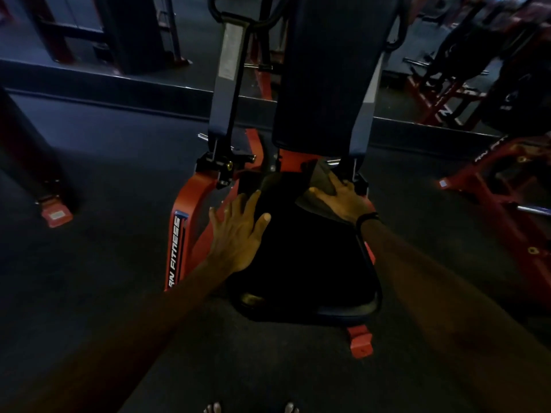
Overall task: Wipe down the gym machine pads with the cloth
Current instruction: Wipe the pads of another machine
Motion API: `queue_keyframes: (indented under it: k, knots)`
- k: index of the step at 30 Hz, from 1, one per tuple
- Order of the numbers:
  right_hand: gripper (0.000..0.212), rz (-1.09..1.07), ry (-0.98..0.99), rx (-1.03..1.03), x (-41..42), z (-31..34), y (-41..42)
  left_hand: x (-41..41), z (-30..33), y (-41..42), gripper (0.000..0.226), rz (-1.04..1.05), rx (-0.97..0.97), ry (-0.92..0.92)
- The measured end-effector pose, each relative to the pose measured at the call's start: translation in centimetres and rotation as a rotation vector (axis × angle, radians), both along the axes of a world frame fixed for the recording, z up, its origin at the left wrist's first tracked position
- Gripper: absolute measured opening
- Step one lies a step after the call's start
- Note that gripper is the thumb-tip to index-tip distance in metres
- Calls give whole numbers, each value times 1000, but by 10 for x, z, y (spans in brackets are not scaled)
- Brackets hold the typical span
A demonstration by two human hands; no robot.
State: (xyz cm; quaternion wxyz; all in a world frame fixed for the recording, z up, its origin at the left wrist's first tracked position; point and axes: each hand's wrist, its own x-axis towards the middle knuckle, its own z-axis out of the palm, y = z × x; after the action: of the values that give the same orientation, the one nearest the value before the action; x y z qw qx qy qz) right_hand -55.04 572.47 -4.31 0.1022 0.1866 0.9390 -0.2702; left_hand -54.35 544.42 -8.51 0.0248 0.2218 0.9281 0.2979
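Observation:
A black seat pad (304, 263) of a red gym machine lies in front of me, with a tall dark back pad (328, 79) rising behind it. My right hand (343, 201) presses a grey cloth (320, 181) flat on the far right corner of the seat pad, fingers spread over it. My left hand (238, 231) rests on the seat's left edge, palm down with fingers apart, holding nothing. Both forearms reach in from below.
The machine's red frame (179, 242) with white lettering stands left of the seat. A dark upright arm (228, 84) rises at the left of the back pad. More red machines (507, 186) stand at the right. Dark floor surrounds the seat.

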Motion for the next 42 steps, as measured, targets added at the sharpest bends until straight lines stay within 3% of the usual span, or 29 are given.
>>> queue_keyframes:
  k: [2,6,9,11,15,19,21,25,29,34,42]
  knots:
    - [82,-10,41,20,20,-3,-3,3,5,1,88,21,-34,-2]
    - [114,-68,67,19,59,-10,-10,9,13,3,91,20,-55,20]
    - [77,-98,93,56,96,-1,-29,10,14,2,92,25,-40,40]
    - [67,-75,112,113,118,0,-34,9,13,2,92,40,-37,44]
    - [64,-30,141,169,159,6,-50,6,11,3,81,67,-25,47]
    - [84,-18,214,253,191,3,-64,7,12,4,66,78,-5,37]
    - [80,32,259,337,200,-3,-73,7,10,3,61,97,13,21]
    - [70,192,330,441,210,-1,-88,8,12,1,87,105,1,28]
    - [79,230,238,406,195,11,-58,8,12,1,89,108,13,20]
    - [79,316,223,416,189,-7,-67,8,10,2,62,138,54,15]
    - [110,508,223,550,185,-5,-124,21,16,-15,87,280,301,-16]
